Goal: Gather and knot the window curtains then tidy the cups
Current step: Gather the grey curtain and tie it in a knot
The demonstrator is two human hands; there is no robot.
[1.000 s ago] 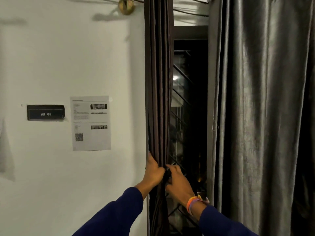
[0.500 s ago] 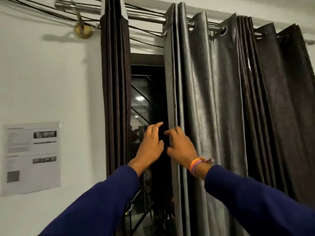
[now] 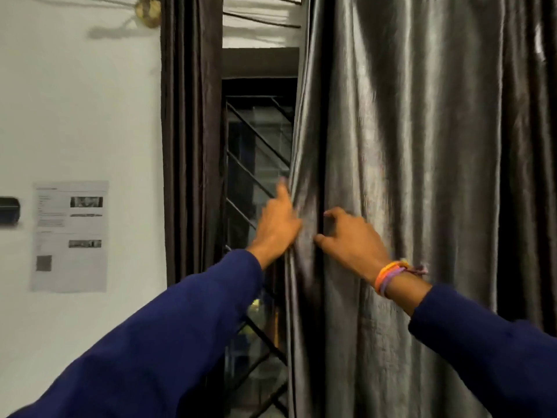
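A shiny grey curtain [image 3: 407,164] hangs over the right half of the window. My left hand [image 3: 278,224] reaches behind its left edge, fingers wrapped around the fold. My right hand [image 3: 351,239], with orange and purple wristbands, presses on the front of the same fold, thumb and fingers curled into the cloth. A dark brown curtain [image 3: 190,140] hangs bunched in a narrow column at the left of the window. No cups are in view.
Between the two curtains the dark window [image 3: 256,164] shows a metal grille. A printed paper sheet [image 3: 69,236] and a black sign [image 3: 9,211] are on the white wall at left. A brass rod bracket [image 3: 147,9] sits at the top.
Both hands let go of the brown curtain, rose and moved right to the edge of the grey curtain. They now hold that edge. The view swung up, then down again.
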